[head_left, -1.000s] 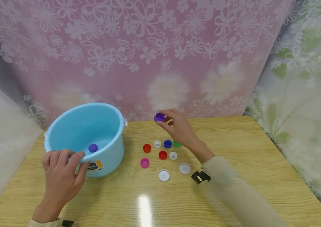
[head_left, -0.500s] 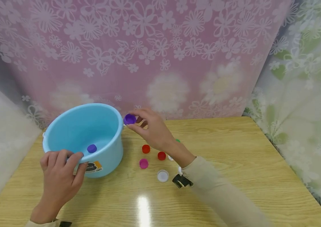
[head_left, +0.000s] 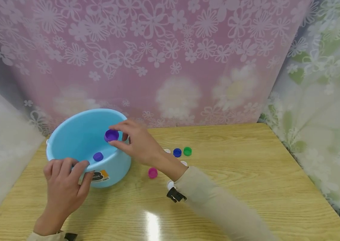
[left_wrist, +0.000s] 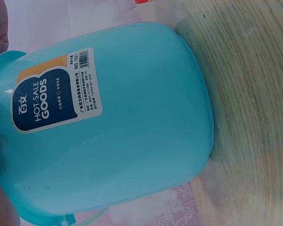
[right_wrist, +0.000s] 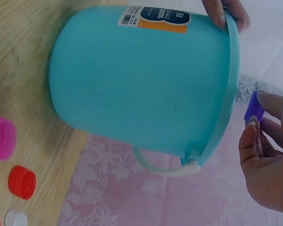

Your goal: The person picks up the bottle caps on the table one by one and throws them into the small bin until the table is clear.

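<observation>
A light blue bucket (head_left: pixel 118 169) stands at the left of the wooden table, its label facing front. My left hand (head_left: pixel 67 182) grips the near rim, fingers over the edge and thumb outside. Between thumb and fingers my right hand (head_left: pixel 139 142) pinches a purple bottle cap (head_left: pixel 111 135), hollow side showing, over the bucket's right rim. In the right wrist view this purple cap (right_wrist: pixel 254 107) is seen edge-on, higher than the rim. Another purple cap (head_left: pixel 98 156) lies on the bucket's floor.
Several loose caps lie right of the bucket: a pink cap (head_left: pixel 152 173), a blue cap (head_left: pixel 177 152), a green cap (head_left: pixel 187 151), and white ones partly behind the right arm. A red cap (right_wrist: pixel 22 182) shows in the right wrist view. A flowered pink curtain (head_left: pixel 170 67) hangs behind.
My right hand has carried the purple cap leftward from above the loose caps to over the bucket. My left hand has stayed on the rim.
</observation>
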`<state>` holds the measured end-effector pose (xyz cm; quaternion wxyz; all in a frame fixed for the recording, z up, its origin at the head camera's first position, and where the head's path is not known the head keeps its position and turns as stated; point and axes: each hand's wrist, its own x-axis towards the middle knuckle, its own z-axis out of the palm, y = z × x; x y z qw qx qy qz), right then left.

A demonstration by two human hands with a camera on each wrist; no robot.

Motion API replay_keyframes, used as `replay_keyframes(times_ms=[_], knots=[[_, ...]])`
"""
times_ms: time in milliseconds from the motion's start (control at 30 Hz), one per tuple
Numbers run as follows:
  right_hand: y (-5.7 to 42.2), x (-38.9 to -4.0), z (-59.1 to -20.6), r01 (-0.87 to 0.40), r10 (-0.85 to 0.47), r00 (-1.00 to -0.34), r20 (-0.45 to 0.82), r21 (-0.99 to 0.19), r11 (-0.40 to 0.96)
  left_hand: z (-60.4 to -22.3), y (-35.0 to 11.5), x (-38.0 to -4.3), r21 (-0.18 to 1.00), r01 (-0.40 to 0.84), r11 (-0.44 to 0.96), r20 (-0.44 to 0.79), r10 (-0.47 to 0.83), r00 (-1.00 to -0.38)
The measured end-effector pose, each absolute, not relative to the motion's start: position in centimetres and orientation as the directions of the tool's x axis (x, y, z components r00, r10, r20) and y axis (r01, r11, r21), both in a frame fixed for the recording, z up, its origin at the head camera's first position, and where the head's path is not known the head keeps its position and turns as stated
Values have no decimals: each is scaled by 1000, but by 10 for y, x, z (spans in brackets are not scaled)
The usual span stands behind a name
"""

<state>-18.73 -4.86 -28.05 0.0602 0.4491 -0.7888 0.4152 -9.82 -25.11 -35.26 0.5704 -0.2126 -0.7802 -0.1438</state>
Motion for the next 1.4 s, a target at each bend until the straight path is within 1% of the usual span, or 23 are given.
replay_keyframes(times_ms=[67,300,533,933,1400], knots=[[-53,-186,-282,-751,-668,-594,449,-607,261,-353,-251,-99,-19,495,869,951,168,-258],[-62,-182,-286,-712,-698,-635,331,-601,362,-352,-249,-100,-22,495,869,956,163,-245],[-64,-183,-288,-657,-692,-668,274,-653,376,-351,-249,-99,-19,496,868,958,158,-240],[-64,-184,-289,-624,-685,-688,240,-678,389,-352,-247,-100,-18,494,870,961,152,-233],[-66,-184,-289,-617,-685,-691,232,-683,391,-353,-248,-100,-11,494,869,963,142,-229]])
